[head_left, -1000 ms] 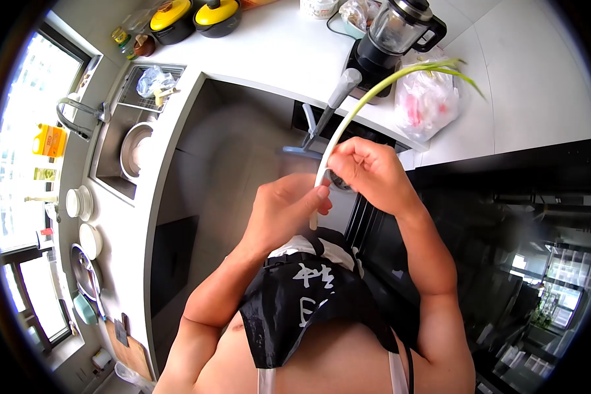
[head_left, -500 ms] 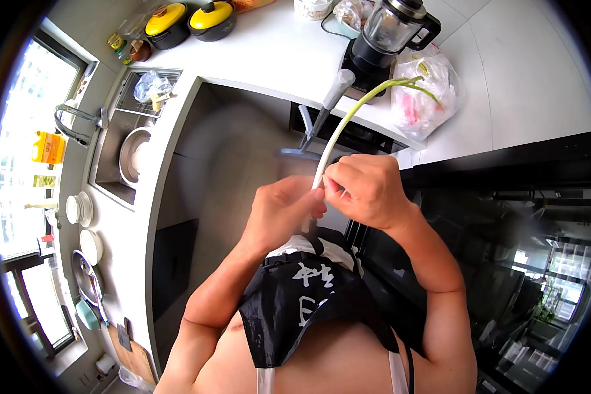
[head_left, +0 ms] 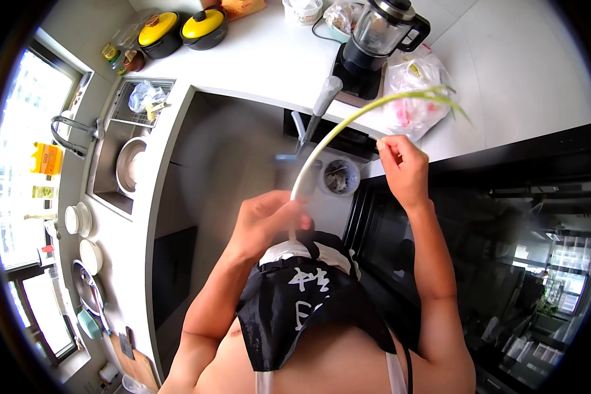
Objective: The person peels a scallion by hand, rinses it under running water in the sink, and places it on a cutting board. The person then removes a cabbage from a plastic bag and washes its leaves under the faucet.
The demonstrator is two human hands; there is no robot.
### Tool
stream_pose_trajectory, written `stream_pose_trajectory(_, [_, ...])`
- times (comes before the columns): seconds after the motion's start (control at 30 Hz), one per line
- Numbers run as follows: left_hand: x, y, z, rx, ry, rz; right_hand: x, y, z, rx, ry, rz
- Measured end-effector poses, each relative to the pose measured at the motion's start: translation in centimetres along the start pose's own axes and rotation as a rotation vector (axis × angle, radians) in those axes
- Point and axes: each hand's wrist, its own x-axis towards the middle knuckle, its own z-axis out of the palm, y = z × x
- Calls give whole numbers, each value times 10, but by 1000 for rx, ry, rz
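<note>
1. The left hand (head_left: 266, 223) is gripping the long stalk (head_left: 333, 133) near its pale lower end, thumb lying over it.
2. The stalk's long axis is running forward from that grip, crossing the view of the counter's (head_left: 262, 59) front edge and bending right, its green tips showing against the plastic bag (head_left: 408, 123) toward the counter's right end.
3. The right hand (head_left: 404, 172) is hanging right of the curve, apart from it, nearer the green half than the pale end. Its fingers are curling in to the thumb; whether they are pinching anything, I cannot tell.
4. Below, a bin (head_left: 355, 178) is standing between the hands in view.
</note>
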Motion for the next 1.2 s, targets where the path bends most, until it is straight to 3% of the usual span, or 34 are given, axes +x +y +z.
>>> stream_pose_trajectory(0.27, [-8,-5,-18,53,63,49,-27,101,4,-49,-40,161])
stream_pose_trajectory(0.37, [-11,-7,-17,73,70,49,-29,111,1,1,-83,367])
stream_pose_trajectory(0.47, [-14,-15,-19,56,54,72,-23,120,2,-291,20,175])
stream_pose_trajectory(0.6, [-18,-21,-21,23,58,64,-12,108,-5,-465,-62,273])
stream_pose_trajectory(0.67, [-19,-23,-20,20,56,63,-7,104,-5,-424,-15,153])
stream_pose_trajectory(0.73, [-19,-24,-19,45,44,68,3,89,-4,217,-1,205])
stream_pose_trajectory(0.77, [-19,-25,-17,46,40,62,11,61,-12,557,-96,445])
stream_pose_trajectory(0.8, [-19,-25,-15,129,61,60,20,39,-20,557,-91,451])
stream_pose_trajectory(0.87, [-17,-26,-14,217,75,59,34,10,-29,1024,-128,657])
stream_pose_trajectory(1.07, [-7,-13,-13,745,28,149,38,-14,-28,1102,-134,581])
stream_pose_trajectory(1.2, [18,3,7,654,-53,244,39,-25,-26,1123,-279,567])
